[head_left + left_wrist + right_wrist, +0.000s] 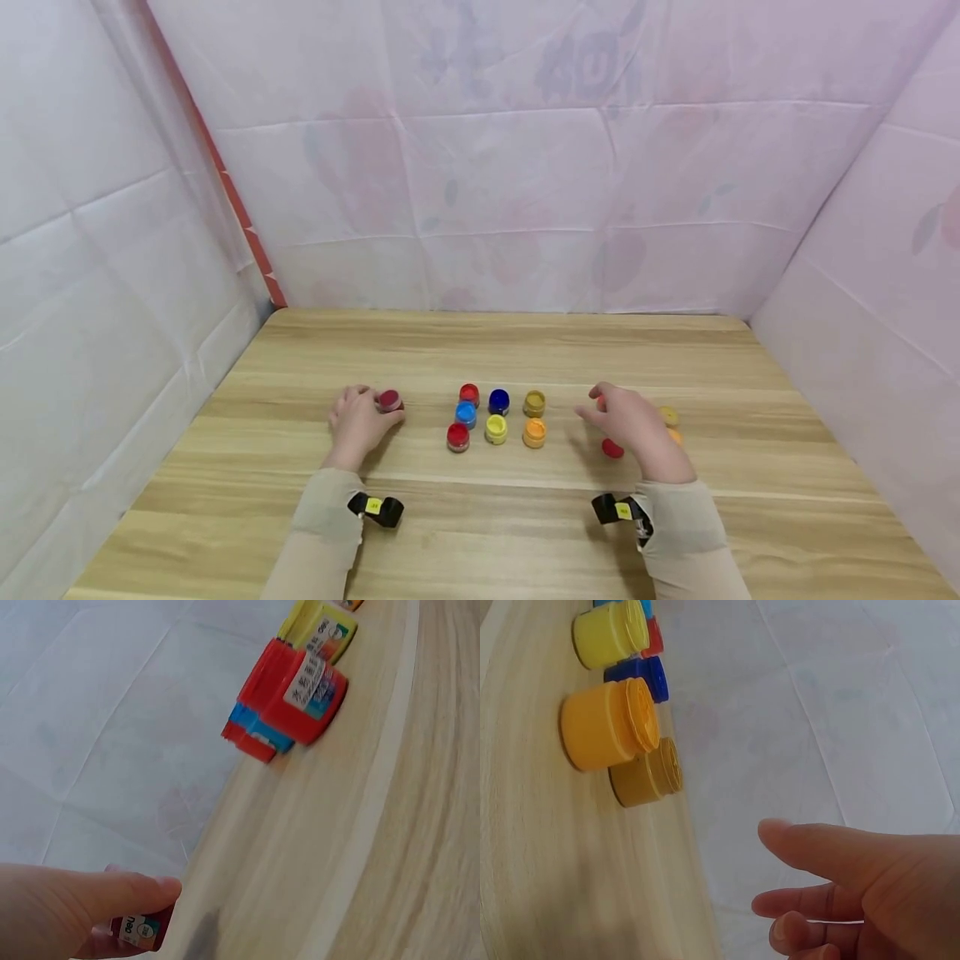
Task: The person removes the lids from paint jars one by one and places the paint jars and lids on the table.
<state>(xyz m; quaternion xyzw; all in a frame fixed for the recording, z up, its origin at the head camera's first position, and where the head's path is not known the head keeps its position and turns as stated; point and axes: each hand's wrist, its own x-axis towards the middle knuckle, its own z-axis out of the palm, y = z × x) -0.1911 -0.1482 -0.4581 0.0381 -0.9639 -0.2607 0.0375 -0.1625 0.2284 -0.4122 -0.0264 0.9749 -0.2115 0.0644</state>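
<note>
At the left of the table, my left hand (357, 425) grips a small dark red paint jar (389, 401) between thumb and fingers. In the left wrist view the thumb lies across this jar (142, 930), whose printed label shows below it. To the right, my right hand (630, 421) is over several lids, its fingers loosely bent and nothing between them. A red lid (612, 448) lies beside it, and an ochre lid (668, 415) and an orange lid (676, 436) show past its far side. Another reddish lid is partly hidden behind the fingers.
Between the hands stand several uncovered paint jars: a front red jar (458, 438), a back red jar (469, 393), a light blue jar (465, 414), a dark blue jar (498, 402), a yellow jar (496, 430), an ochre jar (535, 404) and an orange jar (535, 432). Cloth walls surround the table.
</note>
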